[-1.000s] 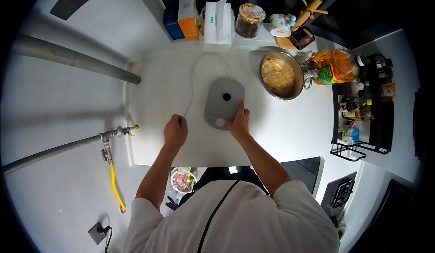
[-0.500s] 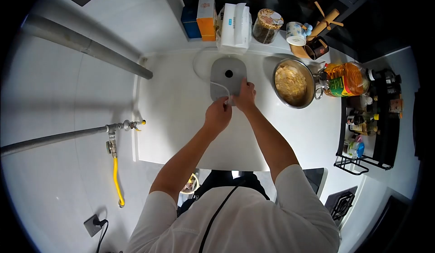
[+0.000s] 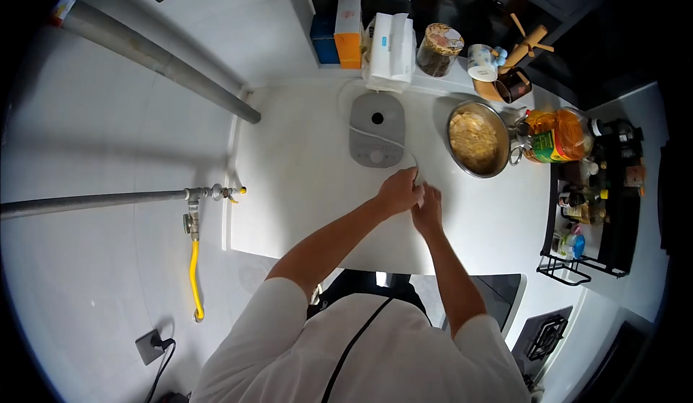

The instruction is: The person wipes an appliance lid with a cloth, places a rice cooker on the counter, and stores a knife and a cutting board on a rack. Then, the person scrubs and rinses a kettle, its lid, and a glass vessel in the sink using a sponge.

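A flat grey appliance base (image 3: 363,159) with rounded corners lies on the white counter (image 3: 310,186); it has a dark round hole and a pale dial. Its thin white cord (image 3: 377,138) crosses the top and runs off the right side toward my hands. My left hand (image 3: 398,191) is closed on the cord just in front of the base. Touching it, my right hand (image 3: 428,207) has its fingers curled together; whatever is between them is too small to make out.
A steel pot (image 3: 479,139) of pale yellowish food stands right of the base. Along the back are boxes (image 3: 349,35), a tissue pack (image 3: 390,49), a lidded jar (image 3: 439,49) and a mug (image 3: 482,62). An oil bottle (image 3: 559,134) and a rack (image 3: 617,208) are at the right.
Both hands have left the base and moved toward me and to the right. The cord, earlier held at the base's front edge, now stretches across its top. The view has shifted slightly.
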The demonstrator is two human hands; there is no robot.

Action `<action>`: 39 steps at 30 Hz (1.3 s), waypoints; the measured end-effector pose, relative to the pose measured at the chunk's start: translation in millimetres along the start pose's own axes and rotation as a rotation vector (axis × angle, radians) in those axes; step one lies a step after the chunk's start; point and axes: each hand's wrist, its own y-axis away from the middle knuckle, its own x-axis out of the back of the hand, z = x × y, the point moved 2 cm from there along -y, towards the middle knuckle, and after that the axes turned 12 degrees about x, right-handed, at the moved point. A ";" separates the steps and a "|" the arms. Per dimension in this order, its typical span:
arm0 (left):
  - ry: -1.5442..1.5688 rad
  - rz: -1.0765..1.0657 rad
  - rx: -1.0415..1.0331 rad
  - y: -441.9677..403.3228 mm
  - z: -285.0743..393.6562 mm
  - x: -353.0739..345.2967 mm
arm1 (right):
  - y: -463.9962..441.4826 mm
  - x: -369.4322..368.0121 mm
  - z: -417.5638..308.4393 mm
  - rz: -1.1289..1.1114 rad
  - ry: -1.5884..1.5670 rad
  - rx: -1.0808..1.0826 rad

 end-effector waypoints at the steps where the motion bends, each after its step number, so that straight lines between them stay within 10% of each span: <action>1: -0.043 0.000 0.004 -7.6 -4.7 -8.7 | 27.1 3.1 4.9 0.001 -0.045 -0.077; 6: -0.297 0.228 -0.176 -63.9 -69.0 -86.2 | 139.0 59.2 -14.3 -0.021 -0.152 -0.357; 9: -0.512 0.020 -0.174 -114.8 -96.1 -70.2 | 179.4 73.9 -14.3 0.081 -0.119 -0.456; 19: -0.770 0.072 -0.424 -227.3 58.8 19.9 | 196.9 30.4 30.8 0.614 -0.194 -0.845; 28: -0.869 -0.860 -0.452 -199.1 158.0 -205.8 | 323.9 -34.1 67.5 1.121 -0.280 -1.196; 33: -1.052 -0.989 -0.426 -108.2 193.6 -324.9 | 418.9 -63.8 57.3 1.358 -0.377 -1.390; 39: -1.492 -1.309 -0.974 18.2 208.0 -465.6 | 507.9 -129.8 22.8 1.472 -0.359 -1.716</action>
